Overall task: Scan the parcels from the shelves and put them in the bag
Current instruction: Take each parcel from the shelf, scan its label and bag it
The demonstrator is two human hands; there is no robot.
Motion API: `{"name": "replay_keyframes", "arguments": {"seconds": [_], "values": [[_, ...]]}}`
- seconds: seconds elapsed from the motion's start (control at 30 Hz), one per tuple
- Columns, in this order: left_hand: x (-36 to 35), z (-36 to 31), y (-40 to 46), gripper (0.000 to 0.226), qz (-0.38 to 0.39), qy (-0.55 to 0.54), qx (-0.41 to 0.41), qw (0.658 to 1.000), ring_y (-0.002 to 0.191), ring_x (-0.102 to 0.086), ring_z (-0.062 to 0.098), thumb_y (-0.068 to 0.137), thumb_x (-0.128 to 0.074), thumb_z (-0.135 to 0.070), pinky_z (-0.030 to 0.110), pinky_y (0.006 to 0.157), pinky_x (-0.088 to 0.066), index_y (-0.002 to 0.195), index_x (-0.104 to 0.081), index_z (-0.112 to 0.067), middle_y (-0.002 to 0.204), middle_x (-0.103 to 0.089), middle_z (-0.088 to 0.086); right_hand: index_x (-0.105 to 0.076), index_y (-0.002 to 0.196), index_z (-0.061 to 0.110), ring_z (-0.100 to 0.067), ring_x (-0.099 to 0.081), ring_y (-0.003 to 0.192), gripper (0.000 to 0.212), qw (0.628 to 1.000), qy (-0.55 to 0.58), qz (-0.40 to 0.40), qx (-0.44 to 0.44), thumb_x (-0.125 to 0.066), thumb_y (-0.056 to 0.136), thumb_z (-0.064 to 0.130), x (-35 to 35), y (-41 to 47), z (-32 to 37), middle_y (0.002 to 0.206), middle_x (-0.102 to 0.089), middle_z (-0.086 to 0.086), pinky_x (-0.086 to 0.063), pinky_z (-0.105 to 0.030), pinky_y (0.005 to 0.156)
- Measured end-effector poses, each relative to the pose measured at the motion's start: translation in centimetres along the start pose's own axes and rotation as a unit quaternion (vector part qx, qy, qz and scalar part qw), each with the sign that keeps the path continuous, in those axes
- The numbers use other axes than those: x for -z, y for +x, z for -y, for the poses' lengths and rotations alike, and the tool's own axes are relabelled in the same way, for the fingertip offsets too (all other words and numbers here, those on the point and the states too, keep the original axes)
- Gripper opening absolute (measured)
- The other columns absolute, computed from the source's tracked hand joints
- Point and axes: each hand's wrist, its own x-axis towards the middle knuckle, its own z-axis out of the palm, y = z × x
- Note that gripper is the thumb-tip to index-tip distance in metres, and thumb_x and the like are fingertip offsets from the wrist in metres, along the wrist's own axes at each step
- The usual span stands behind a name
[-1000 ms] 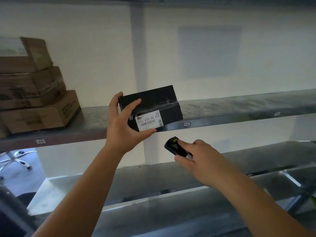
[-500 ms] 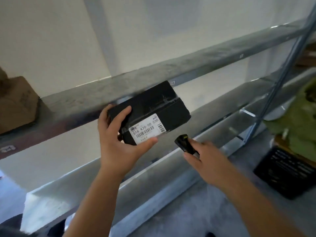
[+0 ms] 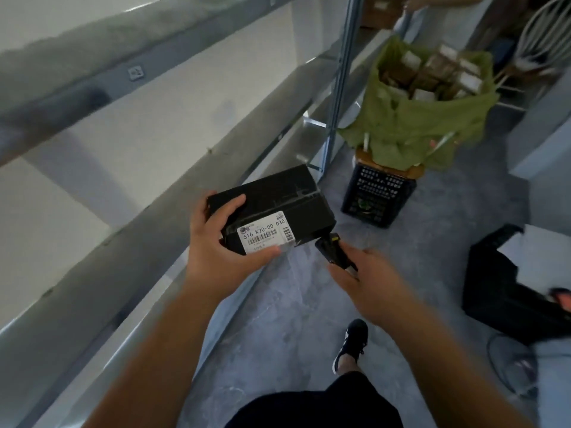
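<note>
We see grey metal shelves [image 3: 160, 168] running along the left, and a green bag [image 3: 411, 131] of parcels standing on a black crate [image 3: 378, 196]. Our left hand [image 3: 216, 254] grips a black parcel [image 3: 278, 205] by its labelled end, while our right hand [image 3: 367, 282] holds a barcode scanner [image 3: 330, 250] just beside the parcel's corner.

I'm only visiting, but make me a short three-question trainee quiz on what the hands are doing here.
1. True or false: the left hand grips the black parcel.
2. What does the right hand hold? A) scanner B) tape C) knife
3. Fill in: the green bag sits on a black ____.

Key: 1 true; 2 A; 3 crate.
</note>
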Motion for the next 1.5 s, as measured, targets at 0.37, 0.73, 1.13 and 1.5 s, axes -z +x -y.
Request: {"name": "replay_keyframes", "arguments": {"seconds": [0.37,0.73,1.13,1.5], "values": [[-16.3,-3.5,12.3,0.091,0.127,-0.014,-0.032,0.991,0.139,-0.026,-0.018,0.052,-0.087,-0.073,0.0,0.106,-0.025,0.134,-0.05,-0.059,0.157,-0.024,-0.02,-0.041,0.156,0.034,-0.012,-0.057,0.078,0.058,0.99,0.059,-0.063,-0.114,-0.051,0.102,0.052,8.0,5.8,-11.5,0.101,-0.05,0.001,-0.04,-0.027,0.063],[-33.1,-9.3,26.3,0.09,0.097,-0.022,-0.032,0.995,0.143,-0.03,-0.004,0.049,-0.088,-0.076,0.012,0.106,-0.03,0.131,-0.051,-0.068,0.157,-0.019,-0.033,-0.039,0.158,0.03,-0.012,-0.058,0.078,0.061,0.987,0.083,-0.071,-0.117,-0.052,0.102,0.053,22.0,18.2,-23.1,0.109,-0.05,-0.002,-0.036,-0.02,0.056],[-43.6,-11.4,40.6,0.099,0.049,-0.034,-0.022,0.998,0.119,-0.025,-0.032,0.051,-0.083,-0.081,-0.011,0.081,-0.029,0.139,-0.051,-0.05,0.147,-0.022,-0.024,-0.035,0.16,0.032,-0.018,-0.059,0.094,0.068,0.98,0.091,-0.135,-0.114,-0.054,0.1,0.058,31.2,32.1,-27.9,0.122,-0.052,-0.006,-0.049,-0.032,0.077],[-53.1,-6.8,59.9,0.093,0.072,-0.056,0.032,0.995,0.137,-0.035,0.015,0.058,-0.095,-0.062,0.033,0.104,-0.044,0.139,-0.055,-0.043,0.158,-0.022,-0.007,-0.04,0.158,0.031,-0.02,-0.058,0.115,0.07,0.969,0.075,-0.157,-0.174,-0.057,0.097,0.061,35.8,49.2,-29.8,0.137,-0.056,-0.005,-0.051,-0.037,0.095]]}}
